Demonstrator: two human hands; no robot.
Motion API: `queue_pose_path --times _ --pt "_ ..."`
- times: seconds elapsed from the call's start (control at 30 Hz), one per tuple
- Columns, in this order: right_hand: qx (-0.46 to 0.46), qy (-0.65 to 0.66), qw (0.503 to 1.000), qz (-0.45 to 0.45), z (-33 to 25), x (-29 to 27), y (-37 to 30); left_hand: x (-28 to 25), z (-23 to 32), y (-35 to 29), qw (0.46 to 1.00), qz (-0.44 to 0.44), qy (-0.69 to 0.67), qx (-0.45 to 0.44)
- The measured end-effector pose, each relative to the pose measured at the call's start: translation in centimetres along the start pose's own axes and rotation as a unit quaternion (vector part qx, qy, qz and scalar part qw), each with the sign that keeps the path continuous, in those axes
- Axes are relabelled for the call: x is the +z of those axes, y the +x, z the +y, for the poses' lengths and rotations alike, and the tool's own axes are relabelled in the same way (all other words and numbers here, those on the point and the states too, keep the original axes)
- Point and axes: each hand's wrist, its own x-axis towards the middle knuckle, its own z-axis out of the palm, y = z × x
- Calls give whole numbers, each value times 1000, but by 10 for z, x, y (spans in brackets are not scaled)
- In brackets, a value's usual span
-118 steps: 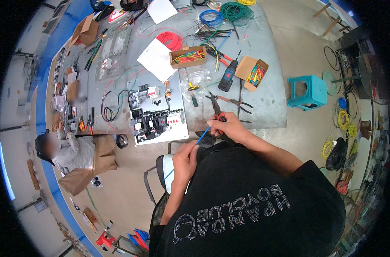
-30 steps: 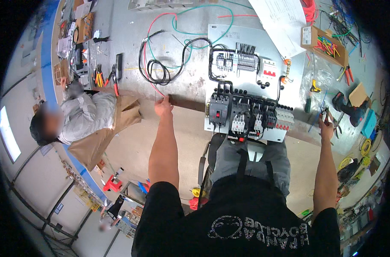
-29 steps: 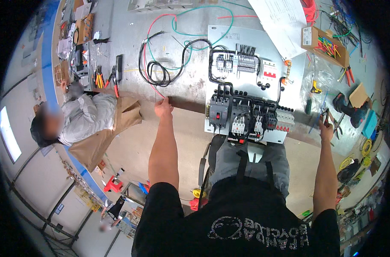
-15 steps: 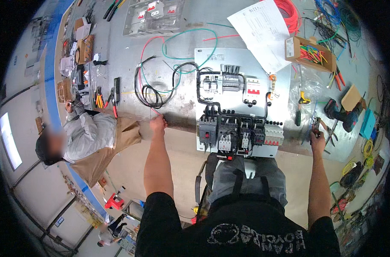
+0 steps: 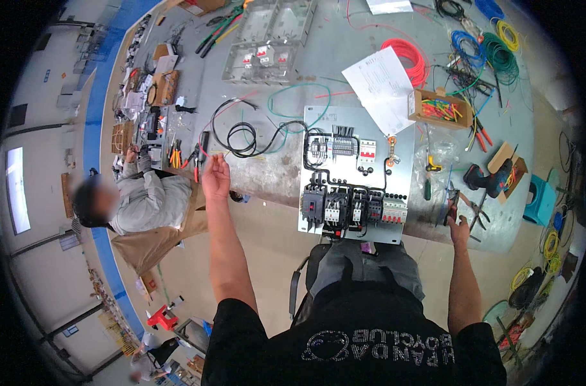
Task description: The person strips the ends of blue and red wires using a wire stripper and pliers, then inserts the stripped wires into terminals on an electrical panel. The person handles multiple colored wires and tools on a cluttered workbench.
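My left hand (image 5: pixel 216 178) is raised over the table's near edge, palm turned up, its fingers closed on the end of a thin red wire (image 5: pixel 204 137). That wire loops back beside a coil of black cables (image 5: pixel 243 138). At the right, my right hand (image 5: pixel 459 233) has its fingers around the handle end of a pair of pliers (image 5: pixel 452 204) lying on the table. Between my hands stands a metal mounting plate (image 5: pixel 386 174), with breakers, contactors and terminal blocks wired in black, its near edge over my lap.
Another pair of pliers (image 5: pixel 479 215) and a cordless drill (image 5: pixel 489 180) lie at the right. A paper sheet (image 5: pixel 378 87), a red wire coil (image 5: pixel 416 63) and a box of coloured sleeves (image 5: pixel 439 109) sit farther back. A co-worker (image 5: pixel 155 201) sits at the left.
My left hand has moved left with the red wire and turned palm up. My right hand stays at the pliers. The whole view has shifted, showing more of the table's far side.
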Motion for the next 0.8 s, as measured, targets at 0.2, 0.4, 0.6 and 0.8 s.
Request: queue_pose_path --times 0.2,0.4,0.6,0.8 --pt "28 -4 1000 -7 -1 -31 -28 90 53 -49 985 -93 139 44" --pt "-50 137 989 -10 33 -27 -49 127 21 -126 979 -123 136 85" --pt "-168 215 953 -129 -133 -96 -118 162 -45 -249 875 -172 430 143" --pt "-319 442 709 -447 -321 -186 -247 176 -157 -355 837 -285 461 80"
